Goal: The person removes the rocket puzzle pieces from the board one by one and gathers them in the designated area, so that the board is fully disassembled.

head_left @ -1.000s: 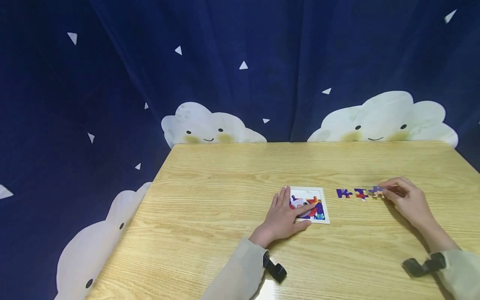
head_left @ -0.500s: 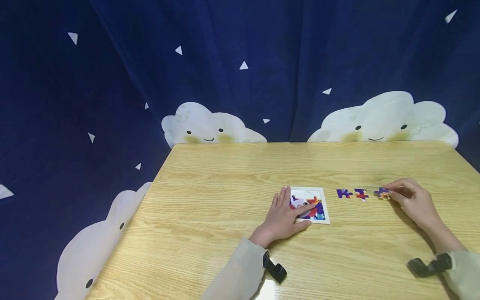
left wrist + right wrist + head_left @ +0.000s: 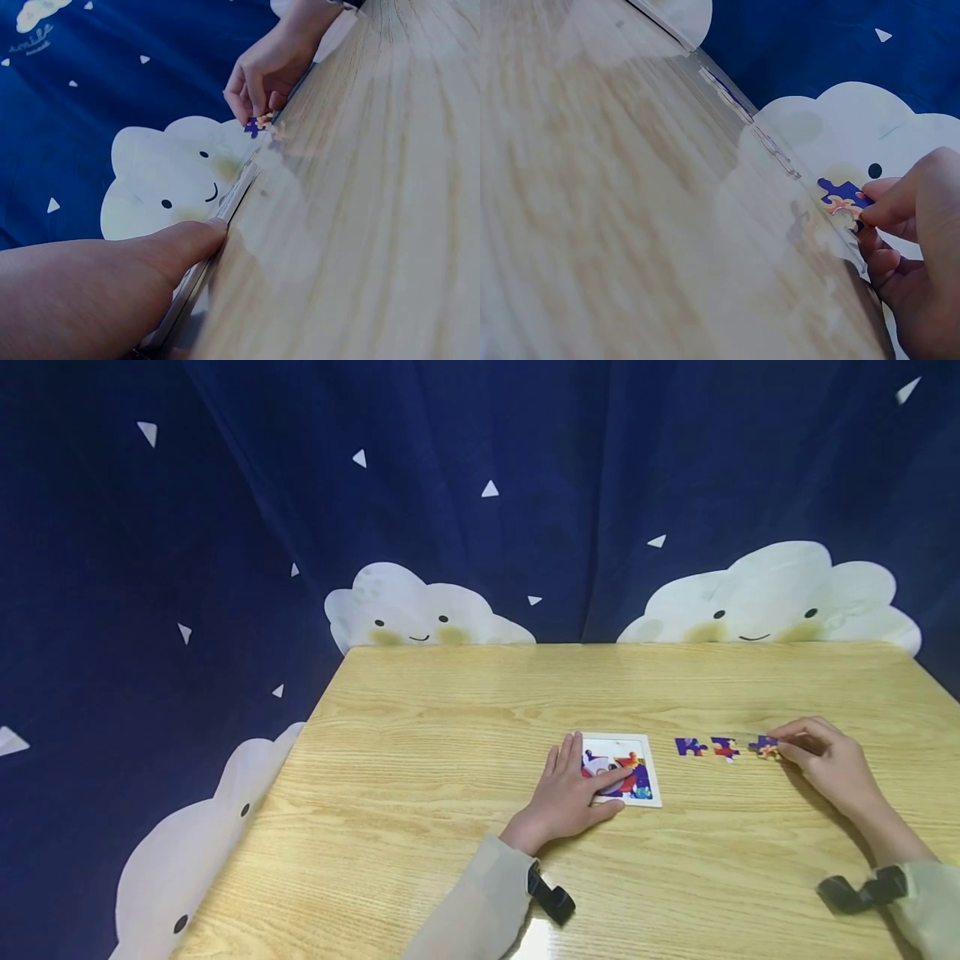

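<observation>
My left hand (image 3: 558,800) lies with straight fingers over the left side of a white-framed jigsaw puzzle (image 3: 655,787), its index finger across the picture. Purple, red and white pieces fill the puzzle's lower part; the upper strip shows bare white backing. In the left wrist view the thumb (image 3: 191,244) rests along the frame's edge. Off to the right, my right hand (image 3: 832,768) pinches a purple and orange puzzle piece (image 3: 844,196) between thumb and fingers, tilted up from the table in the right wrist view. The fingertips hide part of that piece.
Two loose puzzle pieces lie in a row between the frame and my right hand: a purple one (image 3: 688,747) and a red and purple one (image 3: 724,748). Behind the wooden table (image 3: 450,710) hangs a dark blue curtain (image 3: 465,527) with white clouds.
My right hand has shifted a little to the right with the puzzle piece, away from the two loose ones, then held nearly still. The left hand keeps its place on the puzzle.
</observation>
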### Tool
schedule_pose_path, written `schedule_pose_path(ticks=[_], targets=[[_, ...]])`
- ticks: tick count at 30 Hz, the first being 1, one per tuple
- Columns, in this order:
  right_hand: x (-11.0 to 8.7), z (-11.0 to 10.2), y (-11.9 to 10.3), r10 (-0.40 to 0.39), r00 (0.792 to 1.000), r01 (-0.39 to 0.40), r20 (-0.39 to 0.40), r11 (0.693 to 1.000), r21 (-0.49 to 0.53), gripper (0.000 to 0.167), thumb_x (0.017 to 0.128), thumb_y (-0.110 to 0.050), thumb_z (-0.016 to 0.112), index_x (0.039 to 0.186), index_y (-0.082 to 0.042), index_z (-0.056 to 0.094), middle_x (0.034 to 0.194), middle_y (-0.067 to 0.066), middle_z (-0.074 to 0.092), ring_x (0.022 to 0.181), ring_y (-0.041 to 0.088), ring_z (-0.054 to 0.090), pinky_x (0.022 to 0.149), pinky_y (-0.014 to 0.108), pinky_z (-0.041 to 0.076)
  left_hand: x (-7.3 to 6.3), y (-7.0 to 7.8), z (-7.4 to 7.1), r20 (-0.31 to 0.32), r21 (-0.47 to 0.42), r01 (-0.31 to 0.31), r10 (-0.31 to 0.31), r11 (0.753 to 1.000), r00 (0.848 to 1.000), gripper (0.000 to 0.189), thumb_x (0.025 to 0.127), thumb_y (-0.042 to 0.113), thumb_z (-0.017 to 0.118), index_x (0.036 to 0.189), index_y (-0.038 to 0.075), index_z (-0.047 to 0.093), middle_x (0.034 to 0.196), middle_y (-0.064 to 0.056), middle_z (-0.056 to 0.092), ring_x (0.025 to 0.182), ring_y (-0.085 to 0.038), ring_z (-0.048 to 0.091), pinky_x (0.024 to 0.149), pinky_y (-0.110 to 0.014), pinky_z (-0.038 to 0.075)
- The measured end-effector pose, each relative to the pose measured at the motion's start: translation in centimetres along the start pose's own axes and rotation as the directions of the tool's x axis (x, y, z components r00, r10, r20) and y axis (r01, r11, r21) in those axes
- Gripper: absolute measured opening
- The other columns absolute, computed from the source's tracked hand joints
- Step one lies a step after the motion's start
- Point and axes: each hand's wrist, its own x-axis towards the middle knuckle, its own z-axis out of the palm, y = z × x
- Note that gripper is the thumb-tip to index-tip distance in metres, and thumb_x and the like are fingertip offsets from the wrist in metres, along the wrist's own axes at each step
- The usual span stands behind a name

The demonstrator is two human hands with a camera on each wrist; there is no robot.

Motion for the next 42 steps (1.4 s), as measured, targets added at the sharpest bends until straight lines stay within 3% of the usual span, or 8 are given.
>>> schedule_pose_path(ticks=[11, 16, 22, 27, 33, 38, 42], targets=[[0.5, -0.1, 0.1, -0.098, 0.995, 0.098, 0.014, 0.994, -0.045, 0.013, 0.090, -0.001, 0.064, 0.102, -0.004, 0.068, 0.093, -0.042, 0.042, 0.085, -0.029, 0.038, 0.069, -0.001, 0.035, 0.0, 0.1, -0.3, -0.008, 0.013, -0.014, 0.014, 1.000, 1.000, 0.049, 0.099, 0.058, 0.040, 0.147, 0.053, 0.030, 0.165, -0.021, 0.000, 0.155, -0.033, -0.002, 0.127, -0.050, 0.009], [0.7, -0.1, 0.2, -0.136, 0.990, 0.137, 0.030, 0.988, -0.071, 0.016, 0.088, 0.002, 0.064, 0.102, -0.005, 0.068, 0.089, -0.034, 0.046, 0.076, -0.019, 0.039, 0.062, 0.009, 0.036, 0.0, 0.1, -0.2, -0.004, 0.010, -0.006, 0.006, 1.000, 1.000, 0.049, 0.099, 0.058, 0.041, 0.147, 0.054, 0.029, 0.165, -0.020, -0.001, 0.155, -0.032, -0.003, 0.127, -0.049, 0.008], [1.0, 0.0, 0.3, -0.125, 0.988, 0.134, 0.089, 0.986, -0.102, 0.016, 0.090, 0.000, 0.062, 0.105, -0.004, 0.067, 0.083, -0.008, 0.057, 0.070, -0.009, 0.041, 0.058, 0.015, 0.035, 0.0, 0.1, -0.2, -0.003, 0.011, -0.005, 0.005, 1.000, 1.000, 0.049, 0.099, 0.058, 0.041, 0.146, 0.054, 0.029, 0.165, -0.019, -0.001, 0.155, -0.032, -0.002, 0.128, -0.049, 0.008], [1.4, 0.0, 0.1, -0.118, 0.982, 0.135, 0.148, 0.984, -0.114, 0.015, 0.092, 0.002, 0.061, 0.105, 0.000, 0.067, 0.082, -0.003, 0.059, 0.069, -0.009, 0.042, 0.057, 0.015, 0.036, -0.1, 0.0, -0.3, 0.016, 0.035, -0.008, 0.007, 0.999, 1.000, 0.049, 0.099, 0.059, 0.038, 0.147, 0.054, 0.027, 0.165, -0.019, -0.001, 0.155, -0.031, -0.003, 0.128, -0.047, 0.009], [1.6, 0.2, 0.2, -0.143, 0.976, 0.160, 0.162, 0.982, -0.099, 0.015, 0.089, 0.005, 0.062, 0.104, 0.005, 0.064, 0.091, 0.014, 0.061, 0.071, -0.014, 0.040, 0.058, 0.011, 0.037, -0.1, -0.2, -0.5, 0.036, 0.067, -0.019, 0.016, 0.998, 0.999, 0.048, 0.101, 0.055, 0.036, 0.147, 0.055, 0.024, 0.165, -0.019, -0.002, 0.155, -0.030, -0.003, 0.128, -0.046, 0.009], [1.4, 0.2, 0.4, -0.088, 0.985, 0.105, 0.150, 0.989, -0.108, 0.017, 0.093, -0.006, 0.064, 0.105, 0.005, 0.060, 0.091, 0.013, 0.059, 0.072, -0.016, 0.039, 0.059, 0.010, 0.037, -0.2, -0.3, -0.4, 0.033, 0.034, -0.018, 0.017, 0.999, 0.999, 0.049, 0.101, 0.053, 0.038, 0.148, 0.054, 0.024, 0.166, -0.018, -0.004, 0.155, -0.029, -0.003, 0.128, -0.046, 0.009], [1.3, 0.2, 0.2, -0.037, 0.989, 0.053, 0.140, 0.993, -0.106, 0.025, 0.095, -0.018, 0.063, 0.106, 0.004, 0.058, 0.089, 0.010, 0.059, 0.070, -0.013, 0.040, 0.058, 0.013, 0.036, -0.1, -0.5, -0.3, 0.000, -0.022, -0.019, 0.019, 1.000, 1.000, 0.048, 0.100, 0.052, 0.043, 0.147, 0.046, 0.035, 0.165, -0.019, 0.001, 0.155, -0.029, 0.000, 0.128, -0.045, 0.009]])
